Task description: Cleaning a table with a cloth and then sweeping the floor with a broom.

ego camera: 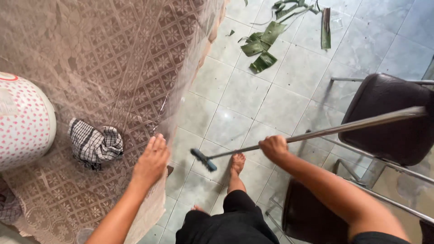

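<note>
Nearest the camera, the left hand [151, 160] lies flat, palm down and fingers together, on the edge of the table [113, 68]. It grips nothing; it only presses on the clear plastic sheet over the brown patterned tablecloth [68, 190], the forearm running up from the lower edge of the view.

The right hand [273, 148] is off the table's right side, fist closed round the metal handle of a broom [316, 132] — the arm stretches in from the lower right, elbow bent. From the fist the handle slopes down to a dark blue head [203, 160] just off the table's edge, above the tiled floor [244, 95] and close to a bare foot [237, 163]. The other end rises to the right across a dark padded chair [391, 117].

On the table, left of the flat hand, sits a crumpled black-and-white checked cloth [94, 144]. Farther left stands a rounded white appliance with pink dots [25, 122], a pale label on its side and a red ring at its top.

Farthest off — beyond the table's far corner — torn green banana leaves [264, 45] lie scattered on the tiles.
</note>
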